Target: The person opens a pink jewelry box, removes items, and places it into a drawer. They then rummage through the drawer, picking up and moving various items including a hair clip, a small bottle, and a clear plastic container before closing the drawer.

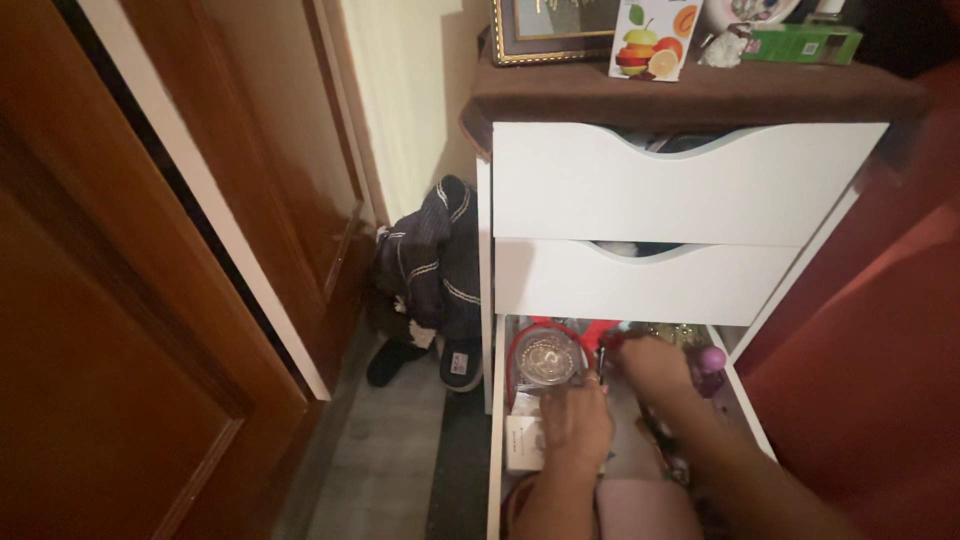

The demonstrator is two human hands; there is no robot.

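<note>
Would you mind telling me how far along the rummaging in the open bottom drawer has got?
Done: the white bottom drawer is pulled open, while the two white drawers above sit closed. In hand: the left hand and right hand are both down among the clutter, near a round clear glass dish. Left: nothing is lifted out yet; whether either hand grips anything is unclear.

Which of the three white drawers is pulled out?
The bottom drawer, pulled out with both hands inside among its clutter. The top drawer and middle drawer sit shut above it.
</note>
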